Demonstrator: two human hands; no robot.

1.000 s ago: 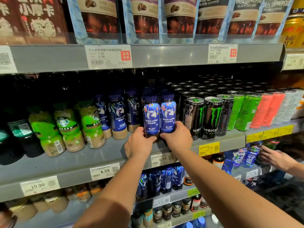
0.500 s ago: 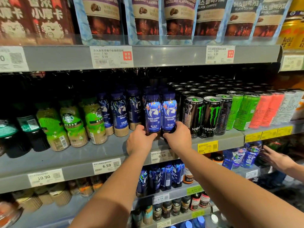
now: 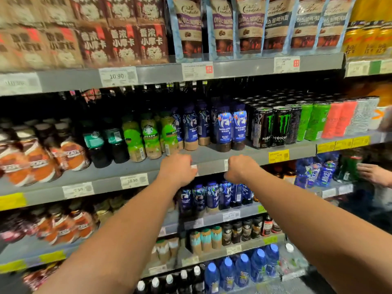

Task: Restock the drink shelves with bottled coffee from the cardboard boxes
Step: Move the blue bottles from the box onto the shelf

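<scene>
Two blue "luckin coffee" bottles (image 3: 231,128) are standing upright, side by side and touching, at the front of the middle shelf (image 3: 212,159), with more of the same behind and to their left. Just below them, both hands are hanging in front of the shelf's edge, holding no bottle. The left hand (image 3: 178,169) and right hand (image 3: 241,168) are showing their backs, fingers tucked out of sight, so I cannot tell whether they are closed or loose. Black "Monster" cans (image 3: 273,126) are sitting just right of the bottles, above a yellow "4.99" tag (image 3: 278,155). Green Starbucks bottles (image 3: 149,134) are standing to the left. "Cantata" pouches (image 3: 250,26) are lining the shelf above. Another person's hand (image 3: 375,174) is reaching in at far right.
</scene>
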